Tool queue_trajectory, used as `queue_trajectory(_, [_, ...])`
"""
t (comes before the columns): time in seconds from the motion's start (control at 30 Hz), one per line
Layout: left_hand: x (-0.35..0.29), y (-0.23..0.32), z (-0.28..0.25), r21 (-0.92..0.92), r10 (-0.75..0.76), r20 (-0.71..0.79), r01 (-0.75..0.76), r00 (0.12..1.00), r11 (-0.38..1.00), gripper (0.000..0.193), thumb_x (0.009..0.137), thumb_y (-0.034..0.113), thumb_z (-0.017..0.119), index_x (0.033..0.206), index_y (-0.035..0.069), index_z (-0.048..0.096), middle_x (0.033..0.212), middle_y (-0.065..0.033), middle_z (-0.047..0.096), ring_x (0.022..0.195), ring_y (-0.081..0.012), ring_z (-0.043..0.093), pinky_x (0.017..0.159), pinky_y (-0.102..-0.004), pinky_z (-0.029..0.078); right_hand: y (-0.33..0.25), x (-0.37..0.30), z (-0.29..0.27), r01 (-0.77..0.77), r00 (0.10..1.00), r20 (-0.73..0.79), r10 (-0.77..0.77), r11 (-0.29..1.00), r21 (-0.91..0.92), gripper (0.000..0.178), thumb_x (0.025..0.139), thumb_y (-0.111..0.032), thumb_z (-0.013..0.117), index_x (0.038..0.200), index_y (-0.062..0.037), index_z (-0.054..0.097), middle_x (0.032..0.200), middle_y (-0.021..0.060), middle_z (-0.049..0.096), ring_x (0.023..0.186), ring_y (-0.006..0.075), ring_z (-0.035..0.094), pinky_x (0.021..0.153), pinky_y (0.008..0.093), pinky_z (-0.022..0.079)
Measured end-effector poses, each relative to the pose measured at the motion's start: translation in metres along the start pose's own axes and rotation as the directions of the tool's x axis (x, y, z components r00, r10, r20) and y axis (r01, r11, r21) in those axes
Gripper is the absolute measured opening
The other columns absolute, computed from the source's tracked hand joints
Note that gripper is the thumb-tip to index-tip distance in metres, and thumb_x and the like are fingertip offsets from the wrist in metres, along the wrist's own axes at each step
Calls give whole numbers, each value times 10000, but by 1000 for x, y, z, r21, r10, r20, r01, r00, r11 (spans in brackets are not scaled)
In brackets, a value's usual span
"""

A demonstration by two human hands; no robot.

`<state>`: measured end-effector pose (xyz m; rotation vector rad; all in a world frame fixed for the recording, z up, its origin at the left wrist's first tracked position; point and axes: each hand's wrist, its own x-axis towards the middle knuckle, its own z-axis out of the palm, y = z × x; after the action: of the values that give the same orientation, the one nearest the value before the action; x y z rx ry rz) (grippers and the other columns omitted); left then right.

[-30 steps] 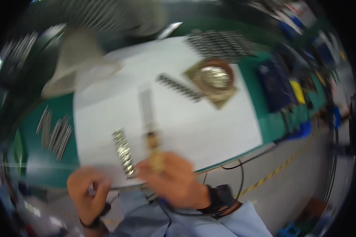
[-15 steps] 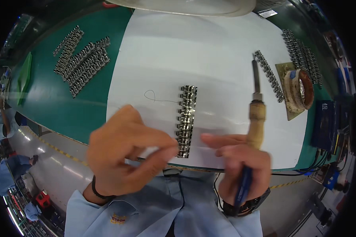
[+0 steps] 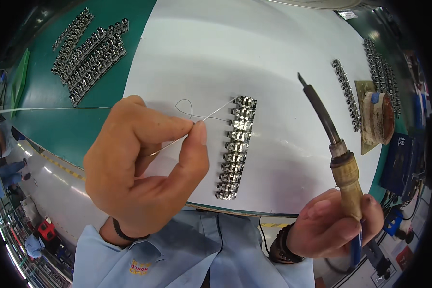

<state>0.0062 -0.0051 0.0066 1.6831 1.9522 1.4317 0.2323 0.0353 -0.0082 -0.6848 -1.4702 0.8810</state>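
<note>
1. Left hand (image 3: 146, 168): thumb and forefinger pinched together on a thin silver wire (image 3: 220, 109). Its free end runs toward 2 o'clock, reaching the top of the connector strip (image 3: 237, 149); actual contact uncertain.
2. Connector strip: lies on the white sheet (image 3: 283, 57), between the hands, long axis roughly 12 to 6 o'clock. Looped dark strand (image 3: 220, 118) at its 9 o'clock side.
3. Right hand (image 3: 321, 230): fingers and thumb closed around the handle of the soldering iron (image 3: 345, 173); iron points to 11 o'clock, tip well apart from the strip.
4. Other strips (image 3: 93, 62) at 10 o'clock on the green surface (image 3: 36, 86).
5. Judgement: step in hand looks like placing wire at the top connector. Next move calls for a steady wire end and the tip angled toward 8 o'clock, clear of the fingers.
</note>
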Motion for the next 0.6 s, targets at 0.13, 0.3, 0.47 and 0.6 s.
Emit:
queue_trajectory(0.13, [2,-2,2,34,55,52,-57,997,998,223,741,-191,683,853,-24,586,722,-3,520,654,-70,371,582,-183,307,-3,5,-2,-62,998,-9,62,997,-42,516,1011,-419,508,1169,64,597,747,155,695,583,181,672,512,283,506])
queue_trajectory(0.3, [3,-5,0,55,83,96,-89,992,995,219,736,-191,685,841,-26,585,708,-3,512,652,-68,370,573,-179,309,-5,5,-5,-114,993,-14,114,989,-89,480,1002,-383,550,1175,65,562,738,154,688,588,174,672,530,269,513])
queue_trajectory(0.47, [2,-3,3,14,34,93,-35,995,999,219,735,-192,682,841,-26,586,711,-4,506,656,-71,376,576,-181,315,-8,5,-5,-147,989,-24,145,982,-118,458,993,-347,592,1182,65,527,730,153,682,594,167,671,548,255,519])
queue_trajectory(0.6, [3,-3,2,-8,34,74,-33,997,999,215,739,-190,679,839,-25,585,713,-1,493,658,-71,376,572,-185,309,-11,6,-6,-178,984,-29,176,975,-134,451,986,-318,625,1186,66,499,724,152,677,598,161,670,563,243,524])
